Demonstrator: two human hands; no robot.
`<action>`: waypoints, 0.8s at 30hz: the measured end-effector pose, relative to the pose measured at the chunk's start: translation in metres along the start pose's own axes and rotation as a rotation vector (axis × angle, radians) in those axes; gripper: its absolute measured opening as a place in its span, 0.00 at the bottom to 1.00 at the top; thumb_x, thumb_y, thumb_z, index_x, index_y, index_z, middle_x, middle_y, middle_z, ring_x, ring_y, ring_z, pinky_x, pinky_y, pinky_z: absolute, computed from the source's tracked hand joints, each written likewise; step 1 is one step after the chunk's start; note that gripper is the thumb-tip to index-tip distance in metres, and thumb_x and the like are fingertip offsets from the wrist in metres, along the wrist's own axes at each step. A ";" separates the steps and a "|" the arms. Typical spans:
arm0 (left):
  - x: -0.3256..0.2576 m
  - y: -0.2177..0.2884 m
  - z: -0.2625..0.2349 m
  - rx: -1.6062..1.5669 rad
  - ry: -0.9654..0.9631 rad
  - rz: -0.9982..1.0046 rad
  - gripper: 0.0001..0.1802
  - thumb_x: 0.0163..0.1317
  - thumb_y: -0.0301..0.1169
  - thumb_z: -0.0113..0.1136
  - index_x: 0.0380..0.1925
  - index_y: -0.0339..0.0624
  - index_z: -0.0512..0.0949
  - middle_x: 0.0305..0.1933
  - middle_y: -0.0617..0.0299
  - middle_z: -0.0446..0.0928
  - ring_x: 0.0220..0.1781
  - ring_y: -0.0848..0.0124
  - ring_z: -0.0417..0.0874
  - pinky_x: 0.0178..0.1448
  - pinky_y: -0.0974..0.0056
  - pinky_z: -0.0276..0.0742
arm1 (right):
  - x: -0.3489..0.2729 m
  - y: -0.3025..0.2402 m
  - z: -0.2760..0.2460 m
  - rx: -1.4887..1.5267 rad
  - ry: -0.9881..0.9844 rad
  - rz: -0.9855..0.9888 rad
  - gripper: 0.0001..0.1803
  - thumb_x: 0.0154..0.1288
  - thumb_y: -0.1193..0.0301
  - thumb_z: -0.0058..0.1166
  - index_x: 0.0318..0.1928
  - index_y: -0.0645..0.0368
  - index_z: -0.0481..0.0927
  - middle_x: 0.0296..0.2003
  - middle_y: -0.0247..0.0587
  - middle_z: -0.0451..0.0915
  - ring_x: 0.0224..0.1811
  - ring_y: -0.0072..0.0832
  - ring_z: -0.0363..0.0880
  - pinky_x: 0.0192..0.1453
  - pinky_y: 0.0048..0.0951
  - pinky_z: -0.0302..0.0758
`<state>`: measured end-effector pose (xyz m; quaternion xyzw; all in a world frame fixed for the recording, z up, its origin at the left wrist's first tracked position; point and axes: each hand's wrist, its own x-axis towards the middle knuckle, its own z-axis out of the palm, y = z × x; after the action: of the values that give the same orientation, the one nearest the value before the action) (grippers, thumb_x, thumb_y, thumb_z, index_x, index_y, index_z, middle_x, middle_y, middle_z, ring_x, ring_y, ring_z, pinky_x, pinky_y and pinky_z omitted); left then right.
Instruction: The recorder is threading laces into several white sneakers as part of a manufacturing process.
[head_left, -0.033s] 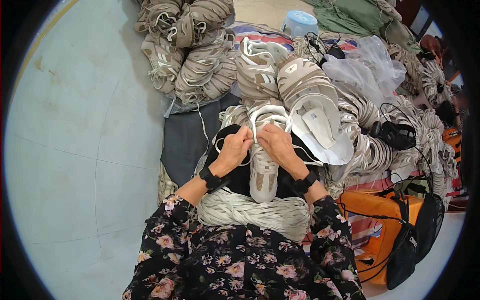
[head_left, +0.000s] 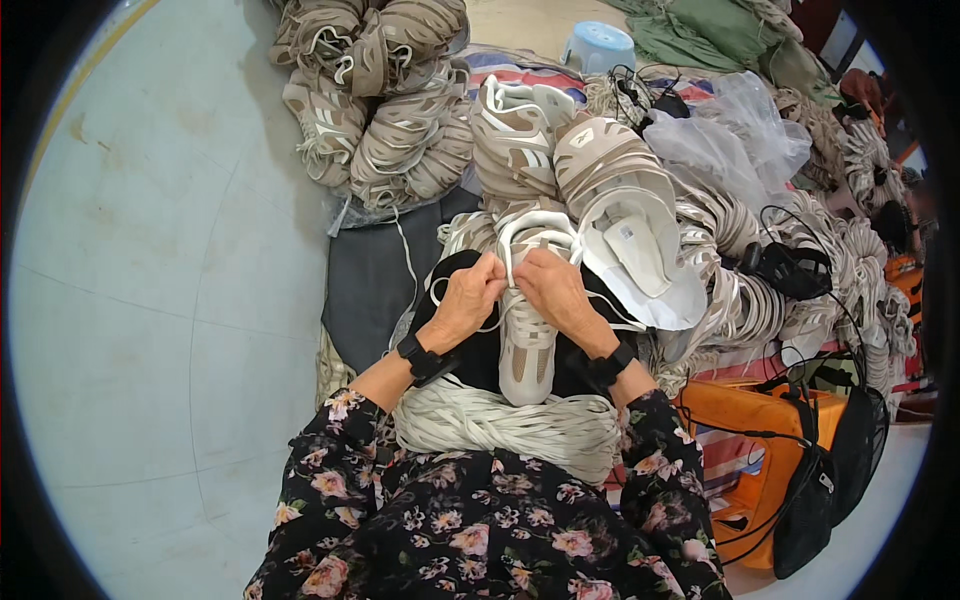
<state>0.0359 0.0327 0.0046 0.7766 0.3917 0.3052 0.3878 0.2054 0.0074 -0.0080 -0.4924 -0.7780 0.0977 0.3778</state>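
A beige and white sneaker [head_left: 527,365] lies in front of me, its toe toward my body and its collar away. My left hand [head_left: 467,297] is closed in a pinch at the left row of eyelets. Beside it, my right hand [head_left: 553,288] pinches at the right side of the shoe's throat, close to the left fingertips. White shoelace [head_left: 627,322] runs out loosely on both sides of the hands. The bits between the fingertips are mostly hidden. Across my lap, nearest to me, rests a thick bundle of white laces [head_left: 510,428].
Nested sneaker uppers [head_left: 415,135] are piled at the far left, and a fanned stack of uppers [head_left: 620,170] stands just beyond the shoe. To the right are an orange plastic stool [head_left: 735,500] with black bags and cables, and clear plastic bags [head_left: 730,130]. A blue stool [head_left: 600,45] stands behind.
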 end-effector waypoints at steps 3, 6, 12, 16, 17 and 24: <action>-0.005 -0.006 -0.006 0.089 -0.091 0.113 0.04 0.58 0.21 0.51 0.30 0.35 0.67 0.21 0.58 0.74 0.22 0.74 0.75 0.29 0.69 0.72 | 0.003 0.006 -0.021 -0.297 0.115 -0.240 0.02 0.47 0.77 0.49 0.22 0.57 0.71 0.24 0.42 0.69 0.28 0.39 0.70 0.29 0.37 0.68; -0.009 -0.006 -0.008 0.121 -0.144 0.060 0.04 0.58 0.21 0.51 0.30 0.35 0.67 0.20 0.59 0.73 0.21 0.74 0.75 0.27 0.69 0.72 | -0.028 0.042 -0.076 -0.580 0.369 0.203 0.03 0.49 0.78 0.49 0.26 0.59 0.71 0.25 0.44 0.69 0.28 0.41 0.71 0.30 0.37 0.67; -0.006 0.009 -0.021 0.114 -0.102 0.027 0.12 0.56 0.24 0.57 0.39 0.36 0.68 0.28 0.55 0.77 0.27 0.72 0.78 0.31 0.67 0.73 | -0.071 0.055 -0.113 0.718 0.711 0.596 0.02 0.61 0.74 0.47 0.33 0.57 0.73 0.32 0.42 0.76 0.32 0.34 0.74 0.35 0.35 0.72; 0.037 0.024 -0.019 0.188 0.256 0.143 0.10 0.51 0.25 0.60 0.34 0.37 0.73 0.28 0.56 0.72 0.31 0.59 0.74 0.36 0.60 0.71 | -0.064 0.042 -0.075 1.991 0.529 0.566 0.07 0.63 0.67 0.44 0.37 0.56 0.71 0.29 0.37 0.74 0.25 0.26 0.69 0.30 0.30 0.69; 0.047 0.021 -0.016 0.312 0.239 0.304 0.09 0.50 0.25 0.60 0.33 0.38 0.74 0.29 0.56 0.73 0.32 0.59 0.74 0.38 0.60 0.71 | -0.062 0.042 -0.066 2.035 0.402 0.576 0.07 0.64 0.66 0.43 0.36 0.56 0.71 0.27 0.37 0.73 0.24 0.25 0.67 0.28 0.29 0.67; 0.058 0.014 0.035 0.512 -0.201 0.562 0.04 0.43 0.29 0.61 0.22 0.47 0.78 0.26 0.64 0.73 0.37 0.63 0.70 0.43 0.58 0.63 | -0.061 0.046 -0.034 1.957 0.120 0.645 0.08 0.64 0.67 0.40 0.31 0.56 0.68 0.24 0.40 0.73 0.26 0.31 0.70 0.40 0.37 0.71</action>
<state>0.0978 0.0638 0.0082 0.9512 0.1872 0.2145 0.1191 0.2749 -0.0284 -0.0385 -0.1587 -0.1689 0.7599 0.6073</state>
